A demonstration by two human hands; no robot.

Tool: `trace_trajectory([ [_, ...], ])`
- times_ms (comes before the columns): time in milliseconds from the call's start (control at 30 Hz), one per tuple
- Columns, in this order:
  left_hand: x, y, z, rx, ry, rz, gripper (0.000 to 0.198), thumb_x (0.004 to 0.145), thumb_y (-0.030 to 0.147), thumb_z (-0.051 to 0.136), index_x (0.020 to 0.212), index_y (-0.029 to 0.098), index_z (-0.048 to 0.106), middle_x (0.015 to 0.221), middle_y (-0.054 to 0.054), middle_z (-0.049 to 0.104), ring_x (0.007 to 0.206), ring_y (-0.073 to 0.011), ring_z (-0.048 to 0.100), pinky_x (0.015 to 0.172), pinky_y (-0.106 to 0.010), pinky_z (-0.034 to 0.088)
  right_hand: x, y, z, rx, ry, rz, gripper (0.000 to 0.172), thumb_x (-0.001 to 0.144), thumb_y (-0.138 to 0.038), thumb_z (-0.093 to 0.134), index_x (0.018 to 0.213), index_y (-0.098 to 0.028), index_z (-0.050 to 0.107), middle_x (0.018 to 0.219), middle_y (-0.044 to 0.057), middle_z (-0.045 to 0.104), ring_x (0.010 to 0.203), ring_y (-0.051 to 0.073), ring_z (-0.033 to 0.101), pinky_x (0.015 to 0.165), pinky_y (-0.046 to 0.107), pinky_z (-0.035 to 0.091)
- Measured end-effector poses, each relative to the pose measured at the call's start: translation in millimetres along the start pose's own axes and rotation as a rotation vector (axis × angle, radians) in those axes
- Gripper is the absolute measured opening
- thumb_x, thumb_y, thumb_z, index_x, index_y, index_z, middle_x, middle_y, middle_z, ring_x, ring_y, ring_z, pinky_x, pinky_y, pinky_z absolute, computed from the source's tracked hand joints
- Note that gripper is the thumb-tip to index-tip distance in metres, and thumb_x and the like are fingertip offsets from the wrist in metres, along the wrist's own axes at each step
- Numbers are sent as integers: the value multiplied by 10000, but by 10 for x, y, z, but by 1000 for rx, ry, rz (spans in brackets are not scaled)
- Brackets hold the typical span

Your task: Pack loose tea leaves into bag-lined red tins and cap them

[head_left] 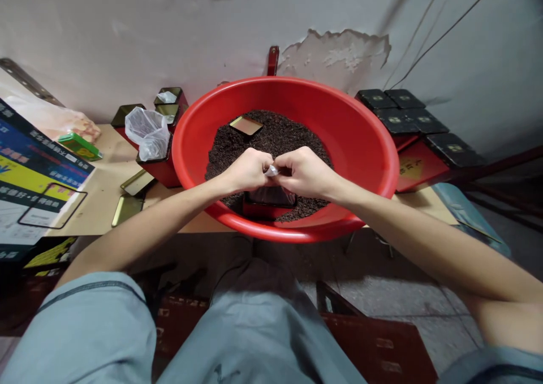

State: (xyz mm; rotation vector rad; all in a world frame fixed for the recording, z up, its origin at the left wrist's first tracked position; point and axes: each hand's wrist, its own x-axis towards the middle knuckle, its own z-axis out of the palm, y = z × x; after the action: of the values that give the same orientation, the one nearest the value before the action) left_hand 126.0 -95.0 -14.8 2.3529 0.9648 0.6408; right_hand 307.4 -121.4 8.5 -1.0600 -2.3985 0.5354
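Observation:
Both my hands meet over a big red basin (369, 141) that holds dark loose tea leaves (284, 126). My left hand (250, 169) and my right hand (305, 172) pinch the gathered neck of a clear plastic bag (271, 171) between their fingertips. Below them the bag's body sits inside a red tin (265, 210), which rests on the leaves at the basin's near side. My hands partly hide the tin's top. A gold-coloured tin lid (246, 125) lies on the leaves towards the back.
Left of the basin stand open tins, one with a plastic bag (148, 132) bulging out; loose lids (127, 210) lie nearby. Several closed tins with black lids (396, 121) stand at right. A printed carton (34, 186) and green box (80, 146) are far left. The wall is behind.

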Motion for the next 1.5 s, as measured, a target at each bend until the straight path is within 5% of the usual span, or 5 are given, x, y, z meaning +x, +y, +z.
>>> trace_trajectory([
  [833,-6,39,27,-70,18,-69,149,661,123,659,539,150,578,521,50,512,550,-95,475,539,-232,295,14,15,-60,29,-27,21,200,769,-172,579,574,-181,537,509,-31,478,536,95,376,568,279,273],
  [1067,31,-9,-81,-29,-66,-99,54,690,172,741,731,145,719,634,32,618,601,-118,543,606,-241,387,-2,63,-108,42,-51,91,183,804,-203,596,624,-170,613,534,-19,545,546,107,421,568,280,295],
  [1167,-7,-39,-267,-19,-122,-79,525,657,289,851,1156,168,743,990,-32,736,741,-156,630,705,-267,479,5,68,-178,-1,-45,90,126,788,-181,615,690,-164,693,570,-6,605,560,117,461,595,285,332],
  [1267,-139,-49,-356,18,-184,-62,841,608,394,924,1372,192,639,1213,-93,694,883,-211,678,801,-312,534,27,38,-251,-60,-41,71,121,770,-157,635,704,-168,735,585,13,639,566,128,498,623,297,361],
  [1500,-438,-181,-49,214,-227,-93,1217,636,440,885,1650,186,261,1527,-220,504,1306,-411,611,1008,-469,541,74,-34,-332,-104,-26,51,109,768,-176,674,721,-187,772,593,33,657,625,166,566,654,319,398],
])
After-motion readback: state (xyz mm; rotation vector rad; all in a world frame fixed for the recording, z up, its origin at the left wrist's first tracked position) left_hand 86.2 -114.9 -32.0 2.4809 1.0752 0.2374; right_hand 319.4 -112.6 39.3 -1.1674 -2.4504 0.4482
